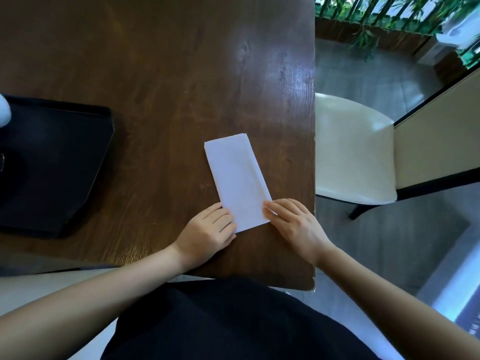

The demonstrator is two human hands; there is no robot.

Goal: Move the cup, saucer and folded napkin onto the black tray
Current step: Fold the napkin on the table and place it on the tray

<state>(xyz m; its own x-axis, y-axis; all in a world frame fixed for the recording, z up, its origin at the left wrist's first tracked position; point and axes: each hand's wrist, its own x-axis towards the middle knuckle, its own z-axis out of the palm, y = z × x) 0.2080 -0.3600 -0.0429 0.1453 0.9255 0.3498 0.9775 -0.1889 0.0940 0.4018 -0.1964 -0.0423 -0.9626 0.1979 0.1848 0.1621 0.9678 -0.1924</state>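
Two hands, left hand and right hand, fingertips pressing folded napkin, black tray left

I see the folded napkin flat on the tabletop, tilted. Left hand and right hand touch its near corners, fingers flat. Black tray sits well apart, left; something white at its far edge.
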